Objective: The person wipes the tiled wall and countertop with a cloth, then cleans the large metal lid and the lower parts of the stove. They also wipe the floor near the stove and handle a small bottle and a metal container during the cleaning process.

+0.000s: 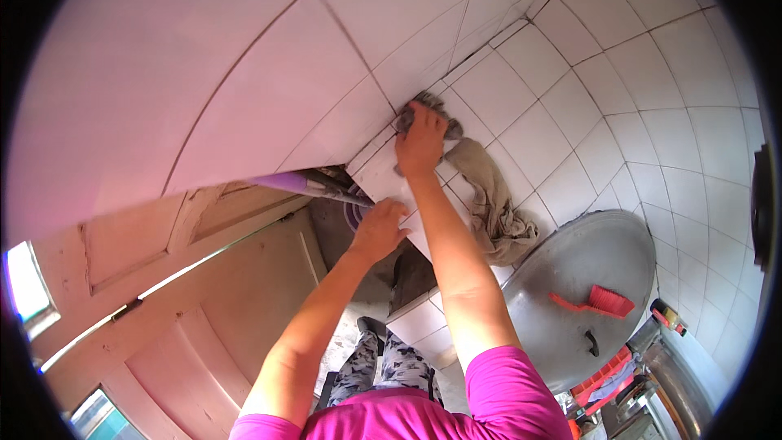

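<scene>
My right hand (422, 145) reaches up to the far corner where the white-tiled ledge meets the tiled wall. Its fingers press a dark grey crumpled rag (453, 127) onto the tiles there. Lower and to the left, my left hand (380, 231) rests at the front edge of the ledge, fingers loosely bent and apart, holding nothing. Beside my right forearm, a wrinkled brown-grey cloth (484, 187) lies on the white-tiled ledge (528, 132).
A large round metal lid (562, 277) with a black handle covers the ledge's right part; a red brush (607, 301) lies on it. Left are a purple-handled stick (285, 182) and a wooden door (220, 310). Kitchen items crowd the lower right beside a bottle (668, 316).
</scene>
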Demonstrator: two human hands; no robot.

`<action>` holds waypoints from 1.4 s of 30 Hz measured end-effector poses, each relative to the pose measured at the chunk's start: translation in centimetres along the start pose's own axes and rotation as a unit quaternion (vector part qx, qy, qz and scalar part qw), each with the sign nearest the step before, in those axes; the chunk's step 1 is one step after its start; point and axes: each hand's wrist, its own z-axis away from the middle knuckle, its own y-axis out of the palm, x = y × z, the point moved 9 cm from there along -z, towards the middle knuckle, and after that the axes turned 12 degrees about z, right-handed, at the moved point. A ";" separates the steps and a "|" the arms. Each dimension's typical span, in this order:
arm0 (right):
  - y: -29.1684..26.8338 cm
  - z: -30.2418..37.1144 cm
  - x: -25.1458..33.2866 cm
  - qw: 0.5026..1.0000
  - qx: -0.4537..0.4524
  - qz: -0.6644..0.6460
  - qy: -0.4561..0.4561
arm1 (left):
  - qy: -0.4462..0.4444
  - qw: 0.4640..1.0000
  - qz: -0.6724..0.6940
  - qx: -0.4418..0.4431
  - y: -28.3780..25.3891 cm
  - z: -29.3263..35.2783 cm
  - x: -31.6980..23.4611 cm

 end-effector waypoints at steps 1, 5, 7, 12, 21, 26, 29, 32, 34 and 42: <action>0.7 1.7 0.7 1.000 0.016 0.008 -0.020 | -0.040 0.998 0.026 -0.033 -1.2 1.9 1.0; 1.6 8.3 6.1 0.988 0.113 -0.016 -0.100 | -0.250 0.964 -0.091 -0.026 -7.1 7.9 6.2; 2.2 10.9 8.3 0.973 0.166 -0.004 -0.163 | -0.298 0.933 -0.191 0.065 -10.0 7.9 6.0; 6.3 19.1 9.5 0.913 0.334 -0.042 -0.229 | -0.166 0.974 -0.150 -0.025 -12.7 8.5 8.0; 1.5 18.4 5.9 0.909 0.337 -0.149 -0.195 | -0.055 0.996 -0.013 -0.063 -13.9 8.4 6.4; -4.0 7.2 6.1 0.975 0.092 -0.148 -0.140 | -0.099 0.990 0.027 -0.101 -13.8 9.9 7.0; -0.1 11.6 3.8 0.984 0.076 0.036 -0.155 | -0.131 0.987 0.072 -0.061 -11.1 10.9 7.7; 0.9 19.1 8.1 0.949 0.212 0.032 -0.230 | -0.211 0.960 0.182 -0.015 -9.0 15.6 10.5; 1.9 22.0 6.8 0.922 0.325 -0.181 -0.111 | -0.224 0.953 0.204 0.010 -7.2 17.9 10.7; -1.7 31.3 11.7 0.509 0.519 -0.630 0.271 | -0.250 0.889 0.378 -0.069 -7.1 25.0 12.5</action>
